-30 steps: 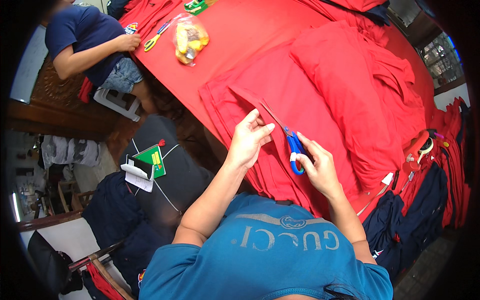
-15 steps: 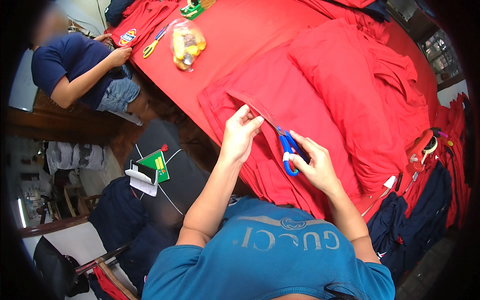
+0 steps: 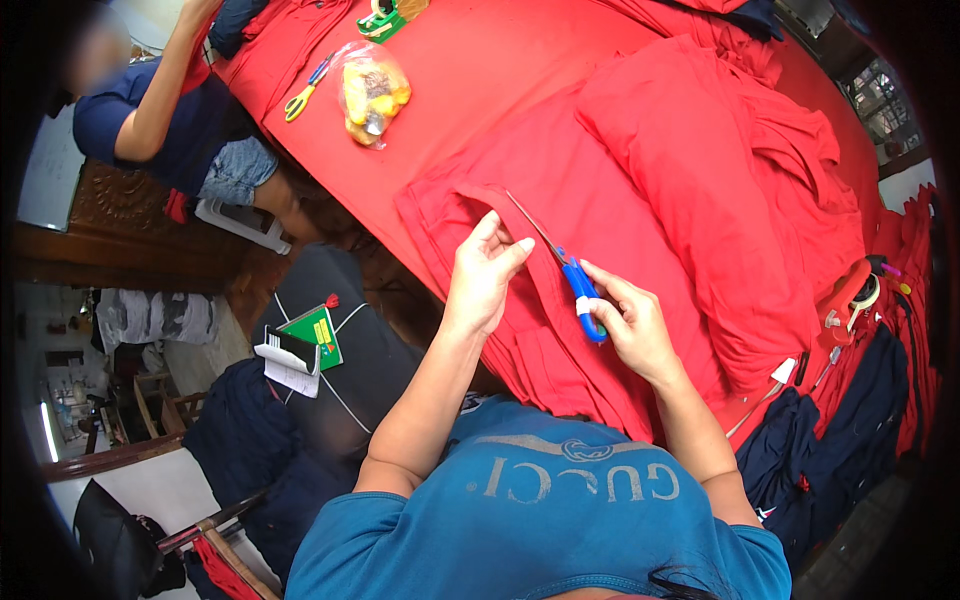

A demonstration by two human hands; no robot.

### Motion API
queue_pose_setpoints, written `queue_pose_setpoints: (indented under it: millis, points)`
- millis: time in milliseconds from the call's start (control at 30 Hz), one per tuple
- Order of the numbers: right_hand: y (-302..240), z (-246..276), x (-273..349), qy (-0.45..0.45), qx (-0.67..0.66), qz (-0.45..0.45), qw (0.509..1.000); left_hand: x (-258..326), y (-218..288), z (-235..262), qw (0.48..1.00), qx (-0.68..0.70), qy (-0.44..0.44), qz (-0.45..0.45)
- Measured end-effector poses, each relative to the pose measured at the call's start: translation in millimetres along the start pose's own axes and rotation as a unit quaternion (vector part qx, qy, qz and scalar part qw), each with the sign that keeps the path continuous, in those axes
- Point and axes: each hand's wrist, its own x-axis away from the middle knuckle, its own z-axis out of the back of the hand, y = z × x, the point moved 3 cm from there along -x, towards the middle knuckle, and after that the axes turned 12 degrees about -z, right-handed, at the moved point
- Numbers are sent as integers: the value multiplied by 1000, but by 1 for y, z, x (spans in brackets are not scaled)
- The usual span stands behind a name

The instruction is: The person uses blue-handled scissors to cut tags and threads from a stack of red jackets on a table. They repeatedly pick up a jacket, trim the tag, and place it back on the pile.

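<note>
My right hand (image 3: pixel 632 325) grips blue-handled scissors (image 3: pixel 582 290). Their blades look closed together and point up and left over the red cloth (image 3: pixel 600 235). A white wrap shows on one handle. Just left of the blades, my left hand (image 3: pixel 482 280) has its thumb and fingers bent at the raised edge of the cloth, seemingly pinching it; the exact hold is partly hidden. The cloth lies in layers on the red-covered table (image 3: pixel 480 75), with a thick folded red heap (image 3: pixel 690 190) to its right.
A plastic bag with yellow items (image 3: pixel 374 95), yellow-handled scissors (image 3: pixel 300 103) and a green tape dispenser (image 3: pixel 385 22) lie farther back. At the far left a person (image 3: pixel 165 125) in dark blue sits by the table. A green booklet (image 3: pixel 320 335) rests on a dark bundle at my left.
The scissors have gone from spread to closed, and their blades now show above the cloth. My left hand stays nearly in place. The other person has raised an arm.
</note>
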Motion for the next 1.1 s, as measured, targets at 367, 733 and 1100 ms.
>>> queue_pose_setpoints:
  millis: [367, 733, 1100]
  points:
    - [-29, -1, -13, 5, 84, 55, 995, -19, 12, 3, 999, -14, -13, -32]
    - [-19, -3, -21, 14, 79, 70, 994, -38, 12, 20, 997, 52, 35, -45]
    - [-20, -2, -37, -1, 32, 57, 998, -33, 24, 2, 999, -20, 0, -30]
